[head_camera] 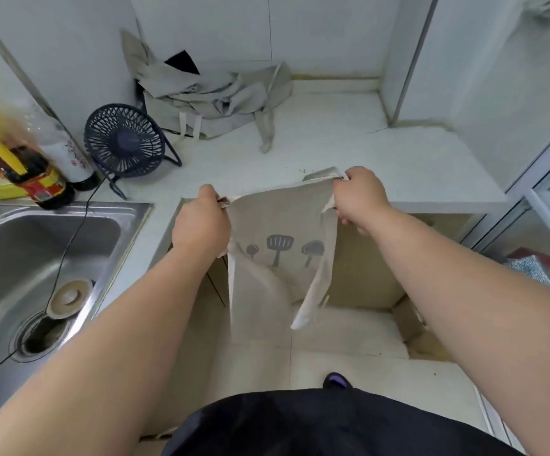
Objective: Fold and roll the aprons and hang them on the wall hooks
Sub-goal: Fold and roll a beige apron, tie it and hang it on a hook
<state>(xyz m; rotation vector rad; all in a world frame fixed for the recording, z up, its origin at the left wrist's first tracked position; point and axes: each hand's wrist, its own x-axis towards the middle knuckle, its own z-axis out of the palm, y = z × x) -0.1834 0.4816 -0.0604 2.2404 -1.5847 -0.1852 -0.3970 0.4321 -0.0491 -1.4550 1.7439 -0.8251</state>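
Beige woven cloth, one apron (283,232), printed with three grey utensil shapes. It is held up in the air at the centre of the view, over the gap in front of the white counter (398,153). Its upper edge is level with the counter's front edge and the lower part hangs free toward six o'clock.

- **Hold:** The upper corner at nine o'clock is pinched by the left hand (201,222), with fingers curled round bunched cloth. The corner at three o'clock is gripped by the right hand (359,199), and a tie appears to be caught in the same grip.
- **Loose parts:** A pale strap (313,291) dangles toward five o'clock.
- **Handling, as judged:** The cloth is light, soft and limp, with no stiffness of its own. Creases are taken readily, and a fold is unlikely to be kept unless pressed flat. Slip is judged slight, breakage none. Hold is best taken at the two upper corners, with the ties gathered in before rolling.
- **Further aprons (214,97):** A crumpled heap of like grey-beige cloth is laid on the counter against the wall at eleven o'clock, straps trailing.
- **Also listed:**
  - A fan (125,139), round, dark, wire-grilled, at ten o'clock.
  - A sink (36,258), smooth stainless steel, at eight o'clock.
  - Bottles (36,179), glossy, at nine o'clock.
- **Hooks:** No wall hooks are seen.
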